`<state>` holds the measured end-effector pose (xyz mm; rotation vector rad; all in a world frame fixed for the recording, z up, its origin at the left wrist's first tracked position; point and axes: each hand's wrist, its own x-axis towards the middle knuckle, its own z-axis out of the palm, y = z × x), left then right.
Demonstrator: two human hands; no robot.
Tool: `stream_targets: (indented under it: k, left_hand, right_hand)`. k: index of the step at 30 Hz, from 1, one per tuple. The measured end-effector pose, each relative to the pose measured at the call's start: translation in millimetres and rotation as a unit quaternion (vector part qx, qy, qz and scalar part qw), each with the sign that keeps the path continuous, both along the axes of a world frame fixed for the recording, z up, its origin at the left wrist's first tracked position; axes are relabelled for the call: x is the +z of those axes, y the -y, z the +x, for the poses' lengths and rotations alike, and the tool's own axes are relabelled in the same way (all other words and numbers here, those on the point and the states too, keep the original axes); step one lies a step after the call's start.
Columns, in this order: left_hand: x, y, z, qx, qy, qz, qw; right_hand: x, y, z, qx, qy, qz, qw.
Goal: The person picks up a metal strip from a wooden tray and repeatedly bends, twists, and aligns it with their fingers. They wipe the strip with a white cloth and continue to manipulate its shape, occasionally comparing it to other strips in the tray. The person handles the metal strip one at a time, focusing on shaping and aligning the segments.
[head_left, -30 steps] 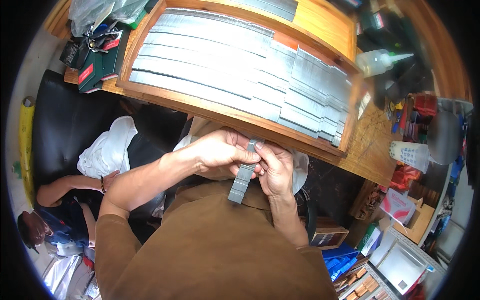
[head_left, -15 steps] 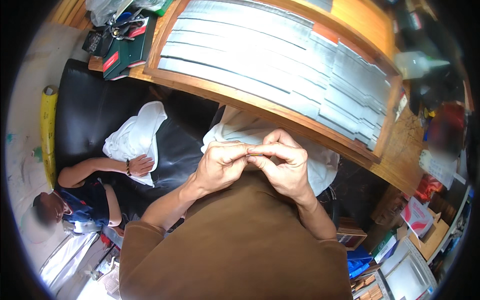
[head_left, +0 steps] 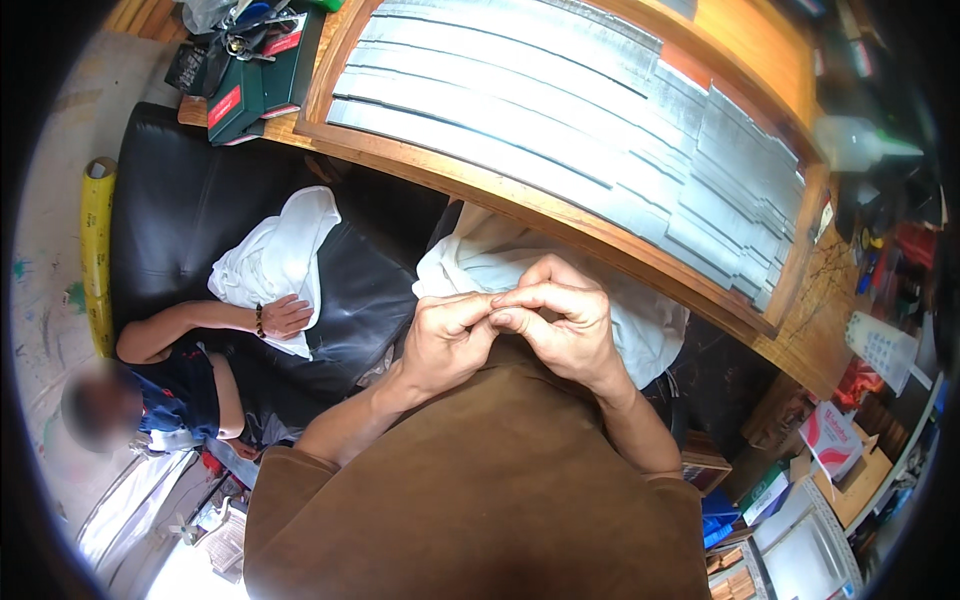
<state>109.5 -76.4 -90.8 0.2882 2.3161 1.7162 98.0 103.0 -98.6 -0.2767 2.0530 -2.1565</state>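
In front of my chest, my left hand (head_left: 446,340) and my right hand (head_left: 568,328) meet fingertip to fingertip. Each one pinches with thumb and forefinger. Whatever small thing sits between them is covered by the fingers, and I cannot make it out. Below and behind both hands, a white cloth (head_left: 645,338) hangs over what looks like my lap. Just beyond them runs the near edge of a wooden frame (head_left: 440,174), which holds rows of overlapping silvery-grey strips (head_left: 520,110).
The frame rests on a wooden table (head_left: 795,355). Dark green boxes (head_left: 238,105) stand at its far left, a translucent squeeze bottle (head_left: 848,143) at its right. On a black sofa (head_left: 165,200) to my left, another person's hand (head_left: 286,316) lies on white cloth (head_left: 270,262). A yellow roll (head_left: 97,230) stands beside it.
My hands stay pinched together with only a slight shift of the fingers. A thin sliver that showed between the fingertips is now hidden. The whole view has moved a little.
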Motion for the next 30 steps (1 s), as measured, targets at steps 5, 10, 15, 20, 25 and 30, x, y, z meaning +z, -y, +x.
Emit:
stream_targets:
  k: [5,10,15,20,25,30]
  left_hand:
    - [-4.9,2.0,1.4,-0.01,-0.001,-0.005,1.0]
    - [-7.7,-0.8,0.6,0.016,-0.017,0.026,0.999]
    - [-3.4,1.0,0.0,-0.006,0.003,0.017,1.0]
    - [-3.6,1.5,1.5,-0.007,-0.002,0.012,1.0]
    - [-6.5,1.9,3.0,-0.008,-0.004,0.011,1.0]
    - [-2.9,0.6,1.3,-0.005,0.01,0.022,1.0]
  right_hand:
    - [1.3,-2.9,-3.2,0.018,-0.028,-0.001,0.999]
    - [6.2,-5.8,-4.2,0.031,-0.018,0.004,0.999]
    - [2.5,-7.4,-2.4,0.013,-0.029,0.012,0.999]
    - [3.3,-8.7,-1.9,0.01,-0.022,0.007,1.0]
    - [3.2,-8.9,-1.6,0.009,-0.018,0.004,1.0]
    - [0.1,-7.4,-1.2,-0.001,-0.035,0.006,0.999]
